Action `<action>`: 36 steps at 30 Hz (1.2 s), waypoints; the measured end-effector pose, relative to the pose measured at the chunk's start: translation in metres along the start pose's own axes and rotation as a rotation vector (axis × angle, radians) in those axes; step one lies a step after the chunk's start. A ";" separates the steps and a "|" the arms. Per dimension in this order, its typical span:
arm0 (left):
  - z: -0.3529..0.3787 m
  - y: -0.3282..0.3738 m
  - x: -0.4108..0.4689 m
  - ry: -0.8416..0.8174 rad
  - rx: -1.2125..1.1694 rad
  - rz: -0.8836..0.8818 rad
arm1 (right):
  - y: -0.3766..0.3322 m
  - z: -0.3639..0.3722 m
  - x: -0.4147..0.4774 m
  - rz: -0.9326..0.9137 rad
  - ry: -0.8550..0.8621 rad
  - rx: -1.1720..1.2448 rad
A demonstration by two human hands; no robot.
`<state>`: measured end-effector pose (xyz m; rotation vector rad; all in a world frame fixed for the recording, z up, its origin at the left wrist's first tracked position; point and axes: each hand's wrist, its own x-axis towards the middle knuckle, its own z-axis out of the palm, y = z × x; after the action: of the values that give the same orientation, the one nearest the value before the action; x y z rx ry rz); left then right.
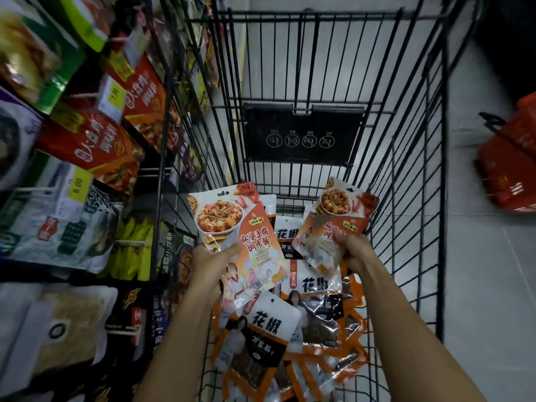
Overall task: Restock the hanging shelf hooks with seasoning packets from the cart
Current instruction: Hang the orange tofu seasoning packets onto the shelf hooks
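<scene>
Both my hands are inside the black wire cart (412, 175), each holding a seasoning packet. My left hand (207, 266) grips a mapo tofu sauce packet (232, 227) by its left edge, thumb across the front, held upright above the pile. My right hand (352, 252) grips a second mapo tofu sauce packet (338, 216), tilted to the right. Below them several white and orange peppercorn packets (269, 329) lie heaped on the cart floor. The hanging shelf hooks (124, 243) with packets run along the left.
The shelf on the left is full of hung packets (95, 146) with yellow price tags (77, 184). A black child-seat flap (300, 134) stands at the cart's far end. A red shopping basket (510, 161) sits on the grey tiled floor (487, 280) to the right.
</scene>
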<state>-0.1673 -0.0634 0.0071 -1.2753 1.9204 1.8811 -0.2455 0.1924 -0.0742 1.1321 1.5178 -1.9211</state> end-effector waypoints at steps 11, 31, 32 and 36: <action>-0.050 0.036 -0.149 0.099 -0.059 0.162 | -0.029 -0.016 -0.146 -0.229 -0.232 -0.155; -0.265 -0.053 -0.627 0.845 -0.231 0.593 | 0.005 0.024 -0.547 -0.636 -1.310 -0.701; -0.275 -0.064 -0.651 0.903 -0.230 0.588 | 0.016 0.029 -0.570 -0.642 -1.375 -0.714; -0.316 -0.113 -0.747 1.069 -0.234 0.575 | 0.076 0.042 -0.662 -0.650 -1.604 -0.751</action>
<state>0.5069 0.0085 0.4655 -2.3351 2.8606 1.8341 0.1741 0.0355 0.4206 -1.1444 1.2600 -1.4225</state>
